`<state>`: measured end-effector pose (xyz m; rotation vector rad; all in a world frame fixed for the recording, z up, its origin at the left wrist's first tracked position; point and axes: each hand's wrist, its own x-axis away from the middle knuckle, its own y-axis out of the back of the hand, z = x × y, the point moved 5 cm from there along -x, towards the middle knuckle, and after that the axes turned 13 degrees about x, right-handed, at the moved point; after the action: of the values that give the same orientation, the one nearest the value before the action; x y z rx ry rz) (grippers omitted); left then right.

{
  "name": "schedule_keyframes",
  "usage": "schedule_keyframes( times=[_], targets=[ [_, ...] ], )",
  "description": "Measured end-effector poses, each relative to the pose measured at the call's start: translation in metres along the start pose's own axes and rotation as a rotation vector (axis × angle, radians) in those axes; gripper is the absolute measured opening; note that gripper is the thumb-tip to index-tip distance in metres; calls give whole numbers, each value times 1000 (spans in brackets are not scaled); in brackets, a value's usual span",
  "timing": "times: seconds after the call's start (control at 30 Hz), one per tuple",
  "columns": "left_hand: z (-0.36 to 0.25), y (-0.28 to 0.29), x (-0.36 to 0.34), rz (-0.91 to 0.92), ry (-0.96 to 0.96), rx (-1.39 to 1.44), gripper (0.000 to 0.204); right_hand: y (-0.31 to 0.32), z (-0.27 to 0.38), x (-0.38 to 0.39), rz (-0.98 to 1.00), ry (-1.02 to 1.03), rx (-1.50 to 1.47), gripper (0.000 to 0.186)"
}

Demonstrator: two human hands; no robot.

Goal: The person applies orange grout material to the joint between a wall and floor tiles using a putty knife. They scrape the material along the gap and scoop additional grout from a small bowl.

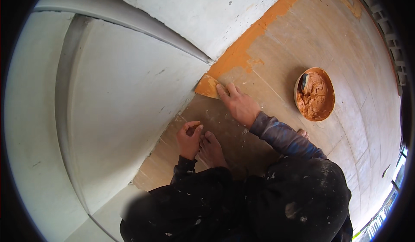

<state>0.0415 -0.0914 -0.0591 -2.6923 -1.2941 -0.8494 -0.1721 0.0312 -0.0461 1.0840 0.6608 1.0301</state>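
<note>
In my right hand [243, 106] is a flat putty spreader [207, 87] smeared with orange paste. Its blade lies at the corner where the floor meets the white wall, at the near end of an orange paste strip [242, 49]. My left hand [189, 141] is curled beside my bare left foot [212, 150], thumb and fingers bent toward each other. A little orange shows at its fingertips; what they hold, if anything, I cannot make out. To the right, a bowl [296, 95] full of orange paste [317, 96] stands on the floor, a dark-handled tool [304, 83] stuck in it.
White wall panels [134, 82] run along the left, with a grey groove [142, 21] between them. The brownish tiled floor [350, 69] spreads to the right. Toes of my right foot [303, 133] show beside my right sleeve. A row of grey blocks [389, 39] lines the far right edge.
</note>
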Motion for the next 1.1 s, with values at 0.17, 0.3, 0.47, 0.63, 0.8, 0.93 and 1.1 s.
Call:
schedule_keyframes(
  times=[0.17,0.3,0.47,0.63,0.8,0.93,1.1],
  targets=[
    [4,7,1,19,-76,5,24,-13,17,0,49,-35,0,55],
    [1,-4,-1,41,-13,67,26,-14,7,1,22,-112,-17,55],
    [2,2,1,32,-8,79,25,-26,22,-4,32,-33,-14,55],
    [1,-5,-4,36,-44,-7,28,-16,22,5,27,56,-96,55],
    [14,-24,-6,121,-106,-44,27,-40,-42,9,-148,-62,61,49],
    [65,22,-19,116,-76,2,31,-70,23,-2,-192,176,95,59],
    [24,-4,-11,127,16,-67,37,-8,-5,11,-70,-125,-115,56]
  ],
)
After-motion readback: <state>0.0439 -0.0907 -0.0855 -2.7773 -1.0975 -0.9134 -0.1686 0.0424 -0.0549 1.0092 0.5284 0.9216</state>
